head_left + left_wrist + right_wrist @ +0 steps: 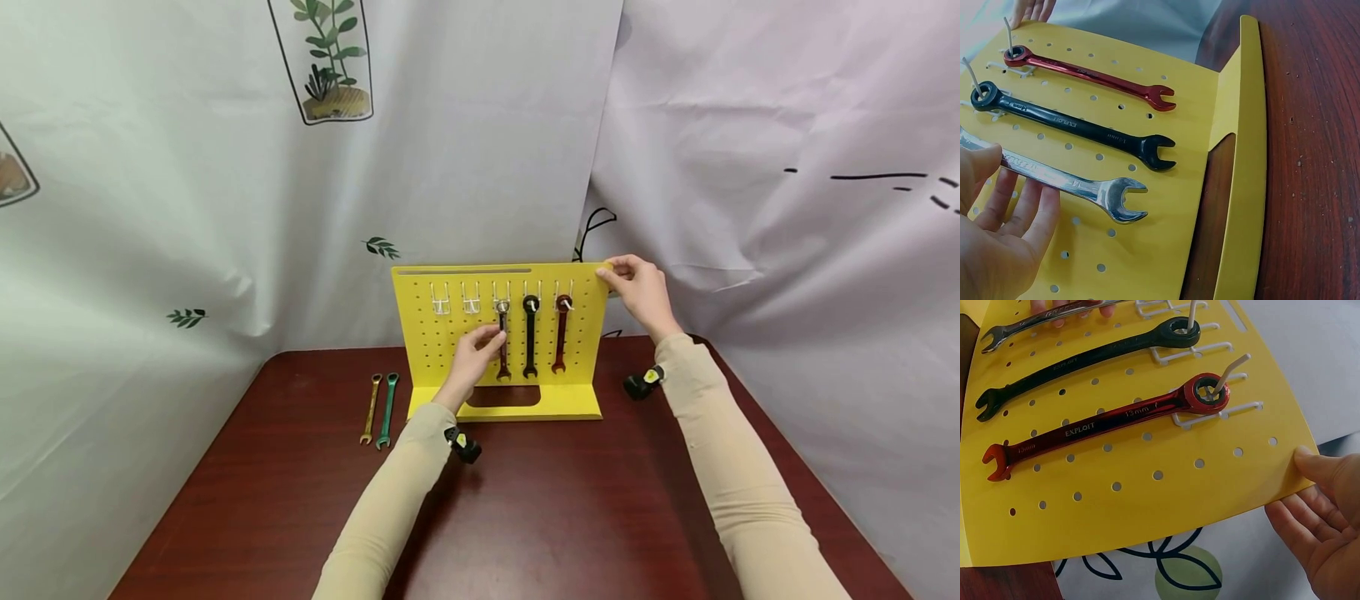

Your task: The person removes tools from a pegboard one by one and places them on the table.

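Note:
A yellow pegboard [465, 333] stands on the table with three wrenches on its white hooks. The left hand [474, 354] pinches the shaft of the silver wrench [1054, 175], whose ring end is at the third hook from the left. Beside it hang the black wrench [530, 337] and, further right, the red wrench [561, 335]. In the right wrist view the right hand [1325, 515] grips the pegboard's upper right corner, thumb in front and fingers behind.
Two empty hooks [471, 300] are on the board's left side. A gold wrench [371, 410] and a green wrench [387, 412] lie on the dark red table [300, 500] left of the board. A patterned white cloth [480, 167] hangs behind.

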`<state>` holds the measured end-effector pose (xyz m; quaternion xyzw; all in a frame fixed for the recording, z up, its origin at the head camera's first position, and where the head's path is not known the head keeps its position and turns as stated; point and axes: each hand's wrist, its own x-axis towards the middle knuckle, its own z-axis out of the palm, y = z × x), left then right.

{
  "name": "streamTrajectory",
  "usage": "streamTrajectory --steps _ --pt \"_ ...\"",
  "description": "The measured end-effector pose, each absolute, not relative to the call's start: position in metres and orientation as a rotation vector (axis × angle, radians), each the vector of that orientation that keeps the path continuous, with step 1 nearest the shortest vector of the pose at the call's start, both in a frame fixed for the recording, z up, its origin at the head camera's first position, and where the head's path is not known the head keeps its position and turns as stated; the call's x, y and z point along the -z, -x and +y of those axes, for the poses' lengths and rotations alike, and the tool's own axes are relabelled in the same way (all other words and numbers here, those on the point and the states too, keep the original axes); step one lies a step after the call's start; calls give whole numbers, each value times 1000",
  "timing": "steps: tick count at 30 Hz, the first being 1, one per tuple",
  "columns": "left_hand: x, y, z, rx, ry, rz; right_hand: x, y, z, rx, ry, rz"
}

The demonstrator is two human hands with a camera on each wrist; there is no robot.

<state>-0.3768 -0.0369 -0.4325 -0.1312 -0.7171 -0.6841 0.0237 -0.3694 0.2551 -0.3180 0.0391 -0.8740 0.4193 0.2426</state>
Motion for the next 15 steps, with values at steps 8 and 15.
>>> streamTrajectory --steps 8,15 --pt "432 376 -38 2103 415 -2228 318 369 255 -1159 -106 -2386" --pt "428 369 -37 2101 430 -2217 318 369 255 -1152 -106 -2390"
